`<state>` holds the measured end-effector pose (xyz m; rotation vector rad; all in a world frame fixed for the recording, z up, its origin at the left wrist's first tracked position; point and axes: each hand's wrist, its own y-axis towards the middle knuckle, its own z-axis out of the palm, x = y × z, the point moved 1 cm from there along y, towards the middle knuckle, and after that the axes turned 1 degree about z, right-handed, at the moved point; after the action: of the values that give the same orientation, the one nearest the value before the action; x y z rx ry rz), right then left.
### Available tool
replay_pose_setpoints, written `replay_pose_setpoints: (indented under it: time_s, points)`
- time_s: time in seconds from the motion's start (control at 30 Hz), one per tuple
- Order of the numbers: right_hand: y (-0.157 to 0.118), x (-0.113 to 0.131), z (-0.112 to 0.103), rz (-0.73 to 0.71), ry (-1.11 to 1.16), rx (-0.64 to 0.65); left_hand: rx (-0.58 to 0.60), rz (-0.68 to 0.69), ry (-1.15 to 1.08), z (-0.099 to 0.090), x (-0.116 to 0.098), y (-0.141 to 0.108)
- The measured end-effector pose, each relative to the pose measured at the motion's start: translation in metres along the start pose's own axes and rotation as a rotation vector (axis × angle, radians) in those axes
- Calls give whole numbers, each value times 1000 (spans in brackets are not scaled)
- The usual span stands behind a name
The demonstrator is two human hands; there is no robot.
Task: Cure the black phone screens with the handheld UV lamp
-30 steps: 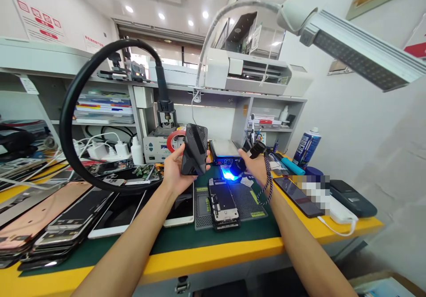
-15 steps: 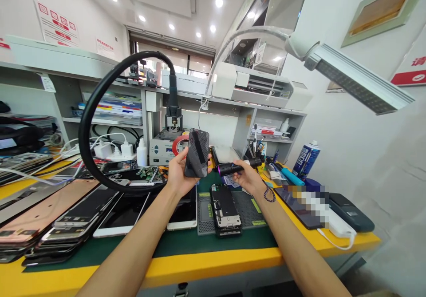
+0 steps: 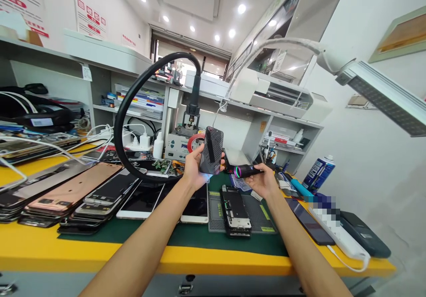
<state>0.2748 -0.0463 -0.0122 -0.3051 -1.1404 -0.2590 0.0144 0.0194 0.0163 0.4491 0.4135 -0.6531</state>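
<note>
My left hand (image 3: 194, 168) holds a dark phone screen (image 3: 212, 151) upright, thumb at its left edge and fingertips at its right edge. A bluish glow shows on the palm below it. In my right hand (image 3: 264, 180) is a black flashlight (image 3: 246, 171), its lit violet and green rim pointing left toward the screen. Below and between the hands, a stack of opened phone parts (image 3: 236, 210) lies on a grey perforated mat (image 3: 216, 215).
Stacked phone panels (image 3: 75, 186) and white tablets (image 3: 140, 201) lie on the left. A black hose (image 3: 120, 124) loops behind my left hand. On the right are a spray can (image 3: 318, 174), a dark phone (image 3: 311, 223) and a white power strip (image 3: 346, 239). A lamp (image 3: 388, 97) hangs upper right.
The view has turned left, so the scene sits further right. The flashlight's front now faces more toward the camera, and a bluish glow has appeared on my left palm.
</note>
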Motion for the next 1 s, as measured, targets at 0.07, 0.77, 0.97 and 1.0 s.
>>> replay_pose_setpoints:
  time_s: [0.07,0.77,0.97,1.0]
  points:
    - [1,0,3,-24,-15,6,9,5,-7,0,0,0]
    - [38,-5,38,-129,-587,85,-46,-1,-34,-6,-6,1]
    - [45,-8,50,-141,-780,158,-30,3,-26,-9,-5,4]
    - [45,-8,53,-147,-805,173,-29,4,-23,-9,-5,4]
